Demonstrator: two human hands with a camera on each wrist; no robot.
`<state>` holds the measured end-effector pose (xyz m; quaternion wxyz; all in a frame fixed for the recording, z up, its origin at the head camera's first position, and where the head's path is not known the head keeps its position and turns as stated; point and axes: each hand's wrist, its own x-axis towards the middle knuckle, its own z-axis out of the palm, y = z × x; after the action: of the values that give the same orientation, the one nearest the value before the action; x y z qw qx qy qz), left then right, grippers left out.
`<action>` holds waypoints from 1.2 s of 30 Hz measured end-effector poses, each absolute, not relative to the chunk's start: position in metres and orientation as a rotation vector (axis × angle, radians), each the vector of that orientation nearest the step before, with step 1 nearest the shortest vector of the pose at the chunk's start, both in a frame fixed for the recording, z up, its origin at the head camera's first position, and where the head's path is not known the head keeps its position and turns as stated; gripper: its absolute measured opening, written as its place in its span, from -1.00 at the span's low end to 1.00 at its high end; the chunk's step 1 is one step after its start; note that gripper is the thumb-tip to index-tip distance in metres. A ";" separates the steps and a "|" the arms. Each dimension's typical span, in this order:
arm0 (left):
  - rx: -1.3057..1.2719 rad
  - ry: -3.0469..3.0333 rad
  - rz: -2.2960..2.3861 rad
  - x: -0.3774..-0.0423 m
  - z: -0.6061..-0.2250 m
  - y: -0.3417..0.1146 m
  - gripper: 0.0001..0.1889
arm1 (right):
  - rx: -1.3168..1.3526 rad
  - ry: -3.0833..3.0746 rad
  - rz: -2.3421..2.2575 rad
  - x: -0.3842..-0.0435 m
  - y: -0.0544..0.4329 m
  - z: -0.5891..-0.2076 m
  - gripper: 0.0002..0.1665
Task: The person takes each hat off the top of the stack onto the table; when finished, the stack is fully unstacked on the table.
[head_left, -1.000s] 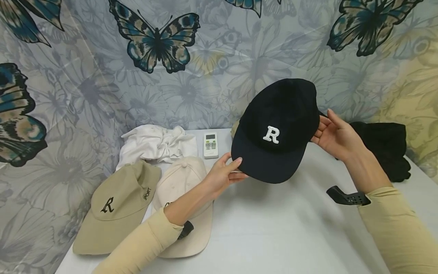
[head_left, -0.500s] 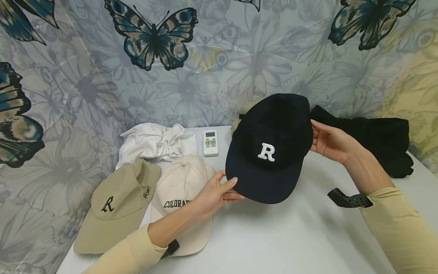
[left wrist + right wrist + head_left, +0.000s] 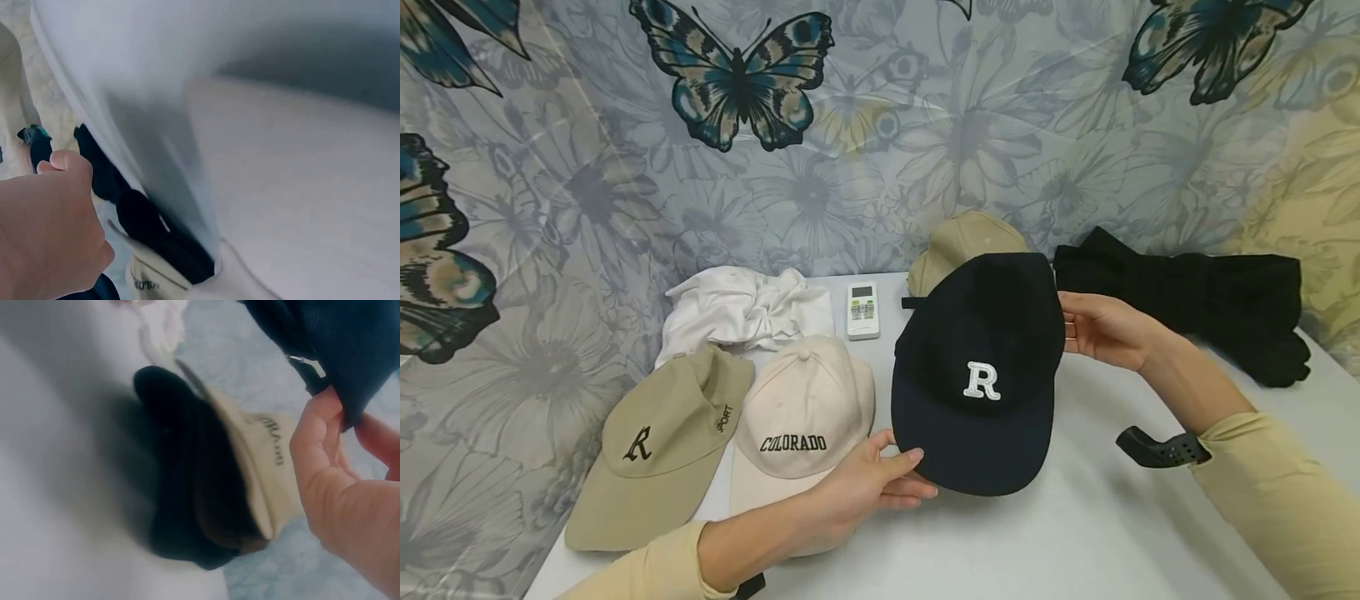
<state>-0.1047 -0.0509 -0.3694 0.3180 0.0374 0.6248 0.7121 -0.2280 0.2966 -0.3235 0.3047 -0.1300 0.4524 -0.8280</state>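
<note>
Left hand (image 3: 867, 492) is pinching the edge of the brim on the dark cap (image 3: 981, 375), thumb on one side and fingers on the other, so the gap is basically just the brim's thickness. Right hand (image 3: 1108, 329) has the opposite end of that cap, thumb and fingers meeting with a bit of its fabric squeezed between them (clearest from the right wrist camera). That's one cap, two hands, with the white "R" facing the person.

Using the one white remote (image 3: 862, 311) as the landmark: the dark cap is to its right and closer to the person. Four caps total, btw. The cream COLORADO cap (image 3: 797, 408) is on the near side of the remote, slightly left. One tan "R" cap (image 3: 662, 442) sits further left and nearer than the remote. Another tan cap (image 3: 962, 242) is right of the remote, partly hidden behind the dark one. One bunched white cloth (image 3: 748, 308) is just left of the remote, and one black cloth bundle (image 3: 1210, 287) is well off to its right. All on one white table (image 3: 1112, 525). Left wrist view's pretty blurry, tbh.
</note>
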 end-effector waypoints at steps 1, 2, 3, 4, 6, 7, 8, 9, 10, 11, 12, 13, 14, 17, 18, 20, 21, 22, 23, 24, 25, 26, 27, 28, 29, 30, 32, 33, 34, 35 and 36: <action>0.079 1.654 1.860 -0.102 -0.371 -0.051 -0.78 | -0.315 1.219 -2.189 -0.227 0.295 -0.325 -0.55; 0.061 1.661 1.845 -0.100 -0.372 -0.052 -0.80 | -0.289 1.243 -2.182 -0.227 0.294 -0.327 -0.56; 0.043 1.666 1.829 -0.098 -0.373 -0.052 -0.81 | -0.259 1.271 -2.170 -0.226 0.292 -0.329 -0.58; 0.032 1.672 1.810 -0.096 -0.375 -0.053 -0.82 | -0.232 1.301 -2.156 -0.225 0.291 -0.330 -0.60; 0.009 1.681 1.776 -0.092 -0.377 -0.055 -0.82 | -0.181 1.357 -2.119 -0.224 0.287 -0.333 -0.64; 0.000 1.685 1.759 -0.089 -0.378 -0.055 -0.81 | -0.162 1.380 -2.098 -0.224 0.285 -0.334 -0.66; -0.006 1.685 1.743 -0.087 -0.379 -0.056 -0.80 | -0.149 1.400 -2.078 -0.223 0.283 -0.336 -0.68; -0.012 1.684 1.727 -0.085 -0.379 -0.057 -0.80 | -0.140 1.413 -2.059 -0.223 0.282 -0.337 -0.70; -0.015 1.684 1.712 -0.083 -0.380 -0.058 -0.79 | -0.135 1.420 -2.045 -0.222 0.280 -0.338 -0.70; -0.020 1.682 1.696 -0.081 -0.380 -0.059 -0.79 | -0.134 1.421 -2.032 -0.222 0.280 -0.340 -0.71; -0.023 1.679 1.682 -0.079 -0.380 -0.060 -0.78 | -0.139 1.418 -2.022 -0.222 0.279 -0.341 -0.70; -0.022 1.677 1.667 -0.077 -0.381 -0.061 -0.78 | -0.153 1.416 -2.009 -0.222 0.278 -0.342 -0.69; -0.023 1.672 1.654 -0.076 -0.381 -0.062 -0.78 | -0.164 1.416 -1.994 -0.221 0.277 -0.344 -0.69; -0.027 1.654 1.607 -0.071 -0.384 -0.064 -0.77 | -0.199 1.433 -1.939 -0.221 0.274 -0.349 -0.69; -0.031 1.650 1.592 -0.069 -0.385 -0.065 -0.77 | -0.208 1.445 -1.919 -0.221 0.273 -0.351 -0.69; -0.036 1.640 1.553 -0.066 -0.388 -0.067 -0.76 | -0.205 1.478 -1.882 -0.220 0.269 -0.356 -0.70; -0.039 1.639 1.532 -0.064 -0.390 -0.067 -0.75 | -0.201 1.496 -1.868 -0.220 0.268 -0.358 -0.70; -0.040 1.636 1.514 -0.062 -0.391 -0.067 -0.75 | -0.196 1.512 -1.855 -0.219 0.266 -0.360 -0.71; -0.040 1.633 1.501 -0.061 -0.392 -0.068 -0.75 | -0.182 1.526 -1.847 -0.218 0.265 -0.361 -0.72; -0.037 1.628 1.490 -0.060 -0.393 -0.068 -0.74 | -0.174 1.542 -1.840 -0.217 0.263 -0.362 -0.73; -0.032 1.629 1.481 -0.058 -0.394 -0.068 -0.75 | -0.167 1.556 -1.831 -0.217 0.262 -0.363 -0.73; -0.027 1.628 1.477 -0.058 -0.394 -0.068 -0.76 | -0.162 1.571 -1.824 -0.216 0.261 -0.364 -0.74; -0.025 1.629 1.473 -0.057 -0.394 -0.068 -0.76 | -0.157 1.582 -1.820 -0.216 0.261 -0.364 -0.75; -0.022 1.631 1.469 -0.057 -0.394 -0.068 -0.77 | -0.155 1.589 -1.817 -0.215 0.260 -0.365 -0.76; -0.016 1.633 1.464 -0.056 -0.394 -0.069 -0.77 | -0.157 1.596 -1.813 -0.215 0.259 -0.365 -0.77; -0.012 1.638 1.455 -0.056 -0.394 -0.069 -0.78 | -0.163 1.604 -1.806 -0.215 0.259 -0.365 -0.77; -0.012 1.646 1.433 -0.056 -0.394 -0.072 -0.78 | -0.177 1.618 -1.790 -0.214 0.258 -0.366 -0.79; -0.012 1.650 1.417 -0.056 -0.394 -0.073 -0.77 | -0.178 1.623 -1.784 -0.214 0.257 -0.366 -0.79; -0.007 1.652 1.401 -0.056 -0.393 -0.074 -0.77 | -0.180 1.629 -1.775 -0.213 0.257 -0.366 -0.80; 0.000 1.652 1.385 -0.056 -0.393 -0.075 -0.76 | -0.177 1.632 -1.769 -0.212 0.257 -0.367 -0.81; 0.008 1.659 1.372 -0.056 -0.393 -0.076 -0.76 | -0.170 1.635 -1.766 -0.212 0.257 -0.368 -0.81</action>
<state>-0.0559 -0.0760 -0.3928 0.4742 0.0034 0.6784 0.5611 -0.2115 0.2565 -0.3676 0.3567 -0.0659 0.6331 -0.6838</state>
